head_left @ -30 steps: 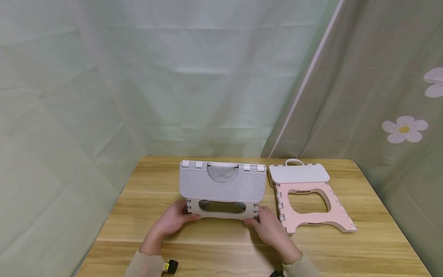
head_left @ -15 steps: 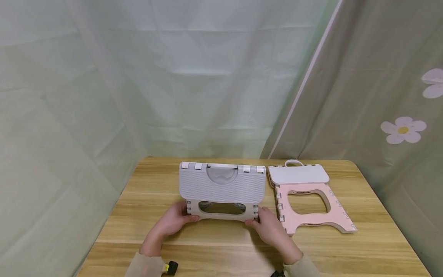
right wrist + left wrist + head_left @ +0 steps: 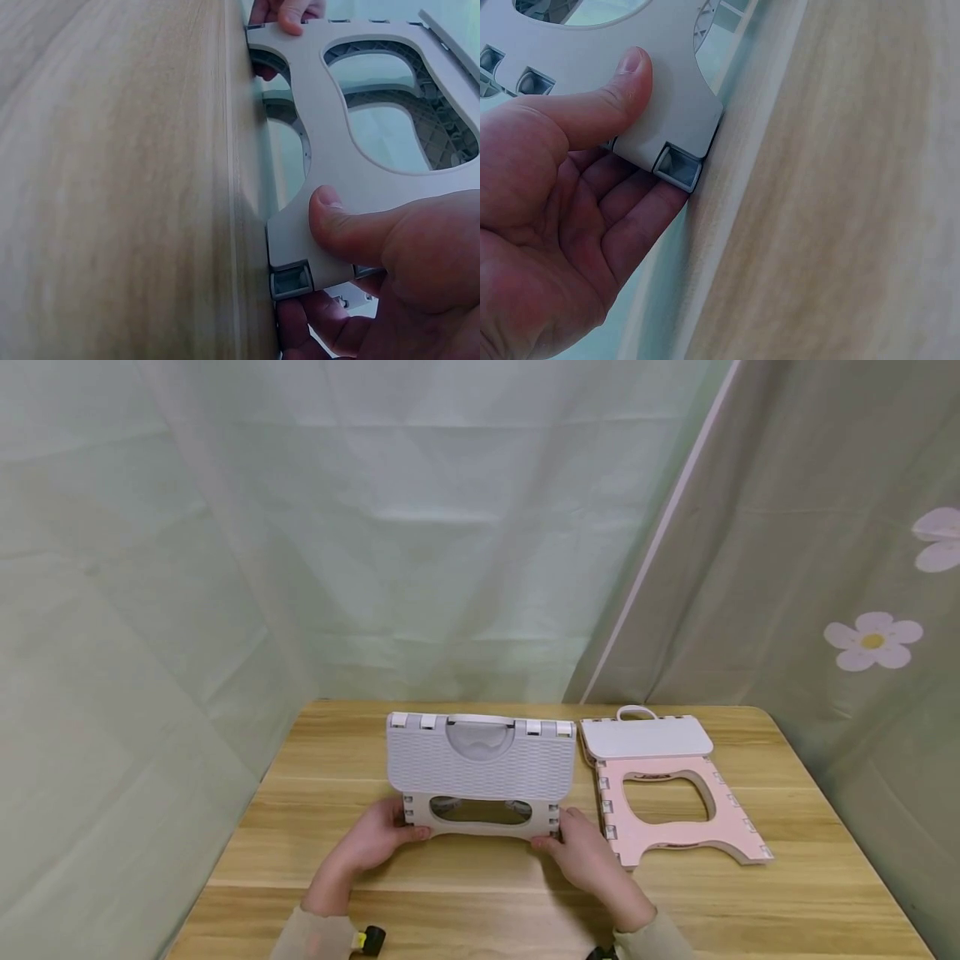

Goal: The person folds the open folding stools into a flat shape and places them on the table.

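A grey folding stool [image 3: 416, 764] stands partly unfolded on the wooden table [image 3: 450, 914] in the head view, its textured top tilted toward me. At the lower left corner of the front leg panel, my left hand [image 3: 373, 835] grips the edge. The left wrist view shows that thumb [image 3: 622, 94] on the panel's face and the fingers behind it. My right hand [image 3: 583, 853] grips the opposite lower corner the same way, its thumb [image 3: 345, 229] pressing the panel in the right wrist view. Most of the stool's rear side is hidden in the head view.
Just right of the grey stool lies a pink folding stool [image 3: 618, 818], folded flat, with a white top [image 3: 648, 737] and a loop handle [image 3: 637, 711]. A pale curtain [image 3: 420, 568] hangs behind the table, and a flowered one [image 3: 757, 568] hangs at right.
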Action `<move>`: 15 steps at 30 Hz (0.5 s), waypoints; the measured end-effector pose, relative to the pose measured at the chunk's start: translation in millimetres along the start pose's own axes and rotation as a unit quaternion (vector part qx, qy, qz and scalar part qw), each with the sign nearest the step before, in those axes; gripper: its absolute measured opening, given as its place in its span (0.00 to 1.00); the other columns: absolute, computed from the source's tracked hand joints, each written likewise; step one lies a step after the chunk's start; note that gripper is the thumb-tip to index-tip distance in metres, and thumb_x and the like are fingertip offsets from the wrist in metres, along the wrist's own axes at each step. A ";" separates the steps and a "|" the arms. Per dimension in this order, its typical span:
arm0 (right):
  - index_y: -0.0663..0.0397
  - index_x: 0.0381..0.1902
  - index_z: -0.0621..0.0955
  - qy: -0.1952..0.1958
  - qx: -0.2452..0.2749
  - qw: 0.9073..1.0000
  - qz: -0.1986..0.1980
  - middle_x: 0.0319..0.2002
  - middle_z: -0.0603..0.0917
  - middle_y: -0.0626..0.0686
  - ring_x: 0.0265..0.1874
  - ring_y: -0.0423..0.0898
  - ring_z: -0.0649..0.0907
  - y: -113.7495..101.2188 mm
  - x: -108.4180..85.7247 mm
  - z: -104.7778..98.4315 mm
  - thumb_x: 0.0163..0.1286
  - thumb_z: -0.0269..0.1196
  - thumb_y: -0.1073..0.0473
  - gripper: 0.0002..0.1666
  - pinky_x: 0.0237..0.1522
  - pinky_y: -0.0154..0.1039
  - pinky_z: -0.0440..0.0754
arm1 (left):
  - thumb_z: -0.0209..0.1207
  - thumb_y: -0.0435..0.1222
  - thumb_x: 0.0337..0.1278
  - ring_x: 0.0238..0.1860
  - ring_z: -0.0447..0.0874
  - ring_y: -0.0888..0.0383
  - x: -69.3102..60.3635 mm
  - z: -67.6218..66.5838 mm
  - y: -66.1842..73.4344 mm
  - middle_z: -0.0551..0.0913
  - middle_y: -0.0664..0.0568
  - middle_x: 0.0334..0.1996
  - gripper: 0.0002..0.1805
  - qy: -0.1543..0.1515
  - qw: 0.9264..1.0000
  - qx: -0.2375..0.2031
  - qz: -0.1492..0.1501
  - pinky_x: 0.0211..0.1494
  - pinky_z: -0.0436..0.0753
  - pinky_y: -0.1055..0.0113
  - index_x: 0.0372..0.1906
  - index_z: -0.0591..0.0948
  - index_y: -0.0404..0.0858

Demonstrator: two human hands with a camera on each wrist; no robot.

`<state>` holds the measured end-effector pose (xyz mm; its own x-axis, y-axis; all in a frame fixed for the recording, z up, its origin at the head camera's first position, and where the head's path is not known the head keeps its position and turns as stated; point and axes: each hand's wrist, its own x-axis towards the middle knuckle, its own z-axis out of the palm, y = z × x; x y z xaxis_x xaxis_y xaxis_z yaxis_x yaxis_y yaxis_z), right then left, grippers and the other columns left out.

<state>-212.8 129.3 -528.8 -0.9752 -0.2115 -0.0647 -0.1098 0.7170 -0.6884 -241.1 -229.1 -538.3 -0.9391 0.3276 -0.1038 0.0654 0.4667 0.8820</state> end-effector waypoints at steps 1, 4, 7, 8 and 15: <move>0.49 0.48 0.85 -0.001 0.000 1.000 0.001 0.41 0.83 0.51 0.43 0.47 0.83 0.4 0.4 0.3 0.69 0.75 0.45 0.19 0.46 0.52 0.82 | 0.74 0.39 0.65 0.49 0.88 0.55 0.0 -0.1 0.5 0.90 0.46 0.51 0.22 0.000 1.000 0.000 -0.001 0.52 0.84 0.64 0.58 0.85 0.31; 0.49 0.48 0.85 -0.005 -0.001 1.000 0.008 0.41 0.83 0.51 0.43 0.48 0.83 1.4 1.1 0.7 0.68 0.75 0.45 0.19 0.47 0.52 0.82 | 0.74 0.38 0.65 0.49 0.88 0.54 0.3 -0.5 0.9 0.90 0.45 0.51 0.22 -0.002 1.000 -0.008 0.004 0.51 0.84 0.64 0.58 0.84 0.30; 0.50 0.49 0.85 -0.006 -0.004 1.000 0.008 0.41 0.82 0.51 0.42 0.47 0.83 2.3 1.7 0.8 0.68 0.75 0.44 0.20 0.46 0.52 0.82 | 0.74 0.37 0.65 0.48 0.88 0.53 1.0 -0.4 1.6 0.90 0.45 0.50 0.21 -0.002 1.000 -0.016 0.004 0.50 0.84 0.64 0.58 0.85 0.30; 0.50 0.49 0.85 -0.006 -0.005 1.000 0.006 0.41 0.82 0.51 0.42 0.47 0.83 2.4 1.8 0.4 0.68 0.75 0.43 0.21 0.46 0.52 0.82 | 0.74 0.37 0.65 0.48 0.88 0.53 1.2 -0.5 1.9 0.90 0.45 0.50 0.21 -0.002 1.000 -0.019 0.003 0.50 0.84 0.65 0.58 0.85 0.30; 0.50 0.49 0.85 -0.010 -0.008 1.000 0.004 0.40 0.82 0.51 0.41 0.48 0.82 2.4 2.0 -0.4 0.69 0.74 0.43 0.20 0.45 0.52 0.82 | 0.73 0.36 0.65 0.47 0.87 0.54 2.8 -0.6 1.1 0.90 0.45 0.49 0.20 -0.007 0.999 -0.031 -0.003 0.49 0.84 0.65 0.57 0.85 0.30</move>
<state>-215.1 130.8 -530.3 -0.9721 -0.2187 -0.0853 -0.1046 0.7288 -0.6767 -243.8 -228.2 -537.4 -0.9342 0.3377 -0.1146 0.0390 0.4162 0.9085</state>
